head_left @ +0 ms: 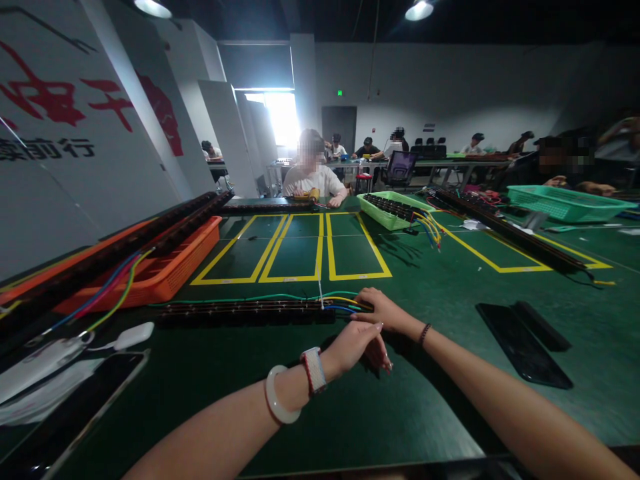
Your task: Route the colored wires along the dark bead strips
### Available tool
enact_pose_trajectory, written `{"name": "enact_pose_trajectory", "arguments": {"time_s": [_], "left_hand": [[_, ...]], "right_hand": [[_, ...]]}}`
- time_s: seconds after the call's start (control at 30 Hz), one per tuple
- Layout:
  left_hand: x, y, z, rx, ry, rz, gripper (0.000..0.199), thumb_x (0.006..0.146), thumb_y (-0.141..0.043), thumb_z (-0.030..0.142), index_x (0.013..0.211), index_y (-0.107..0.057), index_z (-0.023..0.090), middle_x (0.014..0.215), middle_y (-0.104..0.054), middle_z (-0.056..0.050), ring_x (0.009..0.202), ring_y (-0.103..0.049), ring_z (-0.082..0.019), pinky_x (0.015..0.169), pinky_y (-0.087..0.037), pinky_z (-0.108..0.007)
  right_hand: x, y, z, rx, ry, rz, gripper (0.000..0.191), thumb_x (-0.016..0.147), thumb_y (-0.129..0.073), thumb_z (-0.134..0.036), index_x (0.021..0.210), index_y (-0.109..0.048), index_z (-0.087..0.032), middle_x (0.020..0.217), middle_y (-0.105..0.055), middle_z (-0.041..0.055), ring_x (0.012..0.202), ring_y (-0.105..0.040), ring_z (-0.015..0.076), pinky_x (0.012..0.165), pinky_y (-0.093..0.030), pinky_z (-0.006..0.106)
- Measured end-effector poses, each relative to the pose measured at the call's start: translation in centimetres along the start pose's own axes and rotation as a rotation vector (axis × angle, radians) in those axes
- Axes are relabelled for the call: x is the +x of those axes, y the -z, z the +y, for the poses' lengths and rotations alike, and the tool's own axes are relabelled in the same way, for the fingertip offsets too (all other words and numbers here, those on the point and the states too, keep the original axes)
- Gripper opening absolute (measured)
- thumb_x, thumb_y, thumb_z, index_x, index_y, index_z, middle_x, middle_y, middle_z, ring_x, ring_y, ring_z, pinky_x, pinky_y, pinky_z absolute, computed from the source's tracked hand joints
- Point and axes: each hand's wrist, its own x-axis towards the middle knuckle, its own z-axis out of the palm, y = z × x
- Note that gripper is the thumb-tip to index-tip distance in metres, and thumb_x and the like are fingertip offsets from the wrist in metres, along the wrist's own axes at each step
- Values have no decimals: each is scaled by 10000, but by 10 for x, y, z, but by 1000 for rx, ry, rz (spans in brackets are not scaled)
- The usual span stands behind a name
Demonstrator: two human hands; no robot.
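Observation:
A long black strip with rows of thin copper-coloured conductors (245, 308) lies across the green table in front of me. Green, yellow and blue wires (345, 301) leave its right end, where a white cable tie (321, 293) stands up. My right hand (383, 312) is closed around these wires, palm down; its fingertips partly cover them. Just nearer to me, my left hand (353, 347) hangs bent at the wrist above the table, fingers drooping and apart, with nothing visible in it. Its thumb comes close to my right hand; I cannot tell if they touch.
An orange basket (193, 257) at left bears more black strips (165, 230) with coloured wires. Phones (523, 343) lie at right and near left. A light green basket (387, 217) holds wired strips. Yellow tape outlines (290, 279) mark the table. A person (315, 177) sits opposite.

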Motion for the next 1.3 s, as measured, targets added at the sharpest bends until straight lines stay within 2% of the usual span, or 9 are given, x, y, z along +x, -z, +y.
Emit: {"name": "enact_pose_trajectory", "arguments": {"time_s": [0.17, 0.43, 0.67, 0.77, 0.87, 0.93, 1.0, 1.1, 1.3], "left_hand": [[0, 1, 0, 0, 6, 3, 521, 787, -439, 586, 624, -578, 111, 611, -647, -87, 588, -628, -177, 619, -477, -311], [2, 2, -3, -23, -6, 12, 534, 788, -444, 592, 621, -576, 102, 603, -647, -92, 577, -631, -178, 595, -468, -295], [4, 3, -4, -33, -17, 42, 515, 818, -425, 575, 668, -573, 106, 662, -661, -102, 615, -634, -173, 589, -470, -279], [5, 5, -4, -98, -47, 76, 437, 833, -450, 524, 717, -557, 116, 678, -652, -86, 640, -634, -174, 608, -477, -284], [6, 8, -4, -245, -61, 134, 334, 856, -467, 423, 763, -555, 115, 740, -649, -90, 704, -637, -174, 683, -488, -298], [9, 11, -4, -380, -36, 164, 284, 872, -454, 360, 788, -557, 108, 800, -652, -110, 752, -638, -172, 743, -488, -304], [11, 14, -4, -488, 10, 172, 265, 880, -445, 322, 827, -563, 91, 878, -654, -148, 805, -640, -180, 805, -483, -315], [13, 16, -3, -554, 59, 180, 273, 878, -463, 303, 927, -561, 53, 981, -644, -199, 886, -640, -209, 897, -459, -350], [14, 14, -1, -578, 52, 191, 382, 906, -418, 341, 1095, -508, 22, 1019, -637, -215, 956, -631, -239, 969, -416, -405]], "right_hand": [[6, -5, 3, 91, -98, 84, 201, 833, -578, -353, 772, -542, -165, 782, -530, 11, 707, -475, 151, 648, -372, 262], [4, -6, 11, 86, -199, 302, 158, 856, -524, -327, 830, -529, -171, 821, -555, 26, 783, -510, 174, 711, -392, 287], [-5, 11, 14, 79, -149, 115, 219, 822, -570, -382, 779, -538, -169, 789, -554, 11, 726, -507, 162, 658, -397, 276], [-7, 15, 12, 161, -118, 107, 219, 794, -610, -336, 931, -561, -172, 926, -586, 34, 849, -541, 183, 763, -424, 303], [-6, 15, 9, 284, -107, 127, 541, 756, -646, -252, 1248, -427, -198, 1103, -562, 65, 1013, -528, 198, 852, -419, 313], [-4, 16, 9, 319, -147, 119, 646, 739, -654, -226, 1316, -365, -196, 1099, -569, 71, 1003, -539, 198, 825, -432, 301], [-1, 18, 8, 306, -193, 67, 497, 741, -651, -254, 1205, -496, -166, 988, -609, 57, 891, -567, 190, 750, -444, 282], [2, 20, 7, 299, -240, -43, 249, 759, -632, -344, 887, -625, -131, 729, -603, 6, 653, -533, 145, 581, -409, 239], [3, 17, 5, 305, -299, -26, 243, 760, -618, -351, 670, -583, -128, 557, -493, -47, 509, -408, 84, 450, -282, 192]]}}
